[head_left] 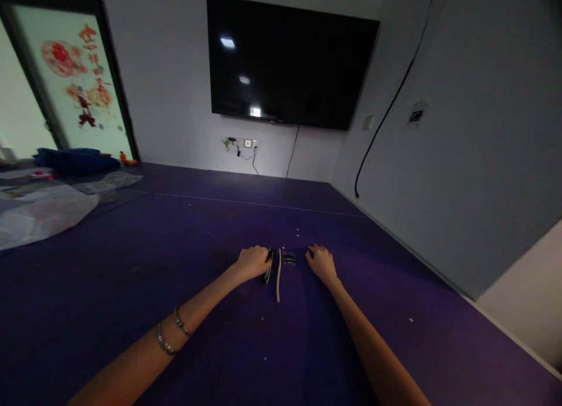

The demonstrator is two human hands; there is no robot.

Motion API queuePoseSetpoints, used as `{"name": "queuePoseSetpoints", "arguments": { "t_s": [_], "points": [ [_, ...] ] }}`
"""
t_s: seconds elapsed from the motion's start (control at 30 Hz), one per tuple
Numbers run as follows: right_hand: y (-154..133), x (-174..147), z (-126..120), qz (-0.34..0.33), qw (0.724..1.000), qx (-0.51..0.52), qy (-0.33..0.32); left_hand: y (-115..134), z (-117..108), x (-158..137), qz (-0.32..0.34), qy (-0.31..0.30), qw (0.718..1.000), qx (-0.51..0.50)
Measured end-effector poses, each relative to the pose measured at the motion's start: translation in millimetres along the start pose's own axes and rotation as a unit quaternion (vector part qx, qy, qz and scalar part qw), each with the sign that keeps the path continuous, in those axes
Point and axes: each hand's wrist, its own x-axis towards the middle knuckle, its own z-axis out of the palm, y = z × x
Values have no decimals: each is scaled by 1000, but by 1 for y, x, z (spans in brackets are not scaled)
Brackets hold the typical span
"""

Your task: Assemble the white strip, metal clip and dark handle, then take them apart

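My left hand is closed around a dark, narrow tool with a pale metallic edge, which looks like a stapler; my fingers cover part of it. Just right of it, a thin pale strip, slightly bent, lies lengthwise on the purple surface. Beyond the strip's right side sits a small dark, shiny piece, perhaps a packet, too small to make out. My right hand rests on the surface to the right of that piece, its fingers loosely bent, thumb apart, nothing visible in it.
Crumpled clear plastic and a blue cloth heap lie at the far left. Small white bits dot the purple surface. Ahead, a television hangs above wall sockets; a black cable runs down the right wall.
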Motion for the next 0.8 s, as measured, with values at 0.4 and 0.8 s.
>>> {"name": "queuePoseSetpoints", "arguments": {
  "t_s": [0.4, 0.8],
  "points": [
    [2, 0, 1, -2, 1000, 1, 2, 10, 29, -10, -21, -6, 1000, -18],
    [2, 1, 1, 5, 1000, 16, -1, 11, 33, -9, -40, -34, 998, -16]
  ]
}}
